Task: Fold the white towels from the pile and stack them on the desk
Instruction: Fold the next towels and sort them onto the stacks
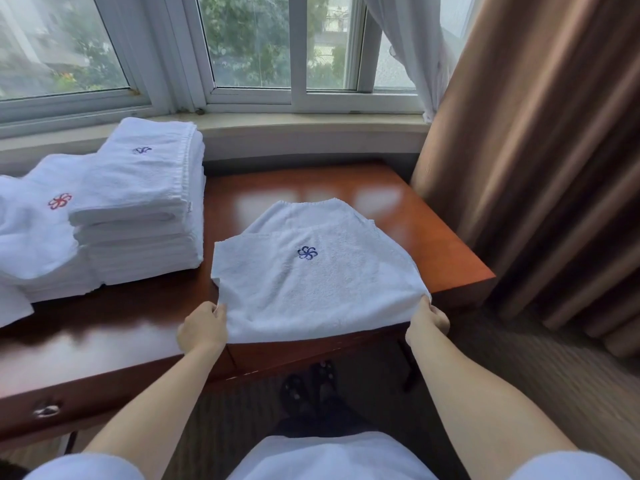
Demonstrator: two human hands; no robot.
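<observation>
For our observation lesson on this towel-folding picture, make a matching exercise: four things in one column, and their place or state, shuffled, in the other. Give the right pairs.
Things
1. towel with blue flower
2. towel with red flower
3. stack of folded towels
4. brown curtain

Places or states
A. hangs at the right of the desk
B. stands neatly at the desk's far left, by the window
C. gripped at its near corners by left hand and right hand
D. lies left of the stack

Pairs: 1-C, 2-D, 3-B, 4-A
</observation>
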